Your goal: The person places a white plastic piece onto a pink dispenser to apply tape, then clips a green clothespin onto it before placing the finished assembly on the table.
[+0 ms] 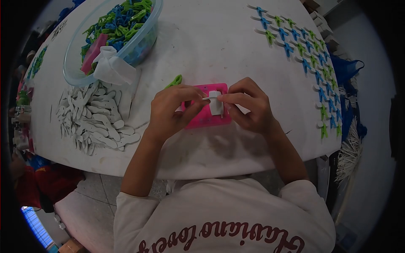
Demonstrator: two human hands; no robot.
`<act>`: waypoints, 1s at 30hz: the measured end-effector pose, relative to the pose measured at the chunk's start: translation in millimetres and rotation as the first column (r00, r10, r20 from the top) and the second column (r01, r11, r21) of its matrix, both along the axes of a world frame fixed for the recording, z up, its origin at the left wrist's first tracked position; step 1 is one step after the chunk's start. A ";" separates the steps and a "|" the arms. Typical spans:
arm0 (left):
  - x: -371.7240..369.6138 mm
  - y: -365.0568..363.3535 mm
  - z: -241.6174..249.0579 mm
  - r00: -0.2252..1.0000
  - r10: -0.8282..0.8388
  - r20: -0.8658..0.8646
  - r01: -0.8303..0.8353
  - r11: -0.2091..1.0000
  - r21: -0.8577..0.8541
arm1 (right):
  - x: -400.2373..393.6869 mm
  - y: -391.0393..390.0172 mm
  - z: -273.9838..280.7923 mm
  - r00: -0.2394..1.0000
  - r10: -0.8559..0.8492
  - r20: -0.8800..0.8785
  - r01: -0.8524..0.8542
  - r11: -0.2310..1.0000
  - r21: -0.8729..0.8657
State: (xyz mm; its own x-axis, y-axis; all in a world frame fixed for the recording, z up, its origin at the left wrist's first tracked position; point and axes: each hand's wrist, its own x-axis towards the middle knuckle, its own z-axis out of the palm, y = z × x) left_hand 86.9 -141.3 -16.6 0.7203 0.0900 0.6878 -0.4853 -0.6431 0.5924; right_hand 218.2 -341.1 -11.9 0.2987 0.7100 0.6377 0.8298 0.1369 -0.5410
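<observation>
A pink tray [194,122] lies on the table before me, and a small white block-like piece [215,107] sits over it. My left hand [175,107] is closed at the tray's left side, with a thin white strip [206,98] pinched between thumb and forefinger. From the other side, my right hand [249,105] reaches in with its fingers closed at the edge of the white piece. Whether its fingertips hold anything small cannot be made out. Just behind my left hand lies a green clothespin [175,81], partly hidden.
A light-blue basin [145,36] of green and blue clothespins stands back left, a white cloth [112,67] over its rim. Below it are piled flat white foot-shaped pieces [99,120]. Clothespins with white pieces [306,65] stand in rows at right. A thin pointed tool [134,90] lies near the pile.
</observation>
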 end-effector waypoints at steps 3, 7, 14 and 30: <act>-0.1 0.2 -0.1 1.000 -0.004 -0.005 0.004 1.000 -0.002 | 0.8 0.0 -0.7 1.000 0.000 0.004 0.000 1.000 -0.002; 0.1 0.5 -0.9 1.000 -0.002 -0.005 0.002 1.000 0.005 | 0.3 0.1 -0.3 1.000 0.001 -0.002 -0.001 1.000 -0.005; 1.2 -2.6 -2.5 1.000 0.016 0.018 -0.015 0.999 -0.049 | 0.4 0.1 0.8 1.000 -0.005 0.002 0.005 1.000 -0.012; 2.8 -1.9 2.8 1.000 0.020 -0.002 -0.020 1.000 0.010 | 0.2 0.0 1.5 0.999 -0.010 0.036 0.010 1.000 -0.017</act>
State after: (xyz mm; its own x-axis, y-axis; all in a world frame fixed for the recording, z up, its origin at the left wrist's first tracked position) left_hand 89.7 -143.2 -13.8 0.7197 0.0971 0.6874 -0.4715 -0.6584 0.5867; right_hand 218.5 -341.1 -10.4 0.2829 0.7178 0.6362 0.8501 0.1195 -0.5129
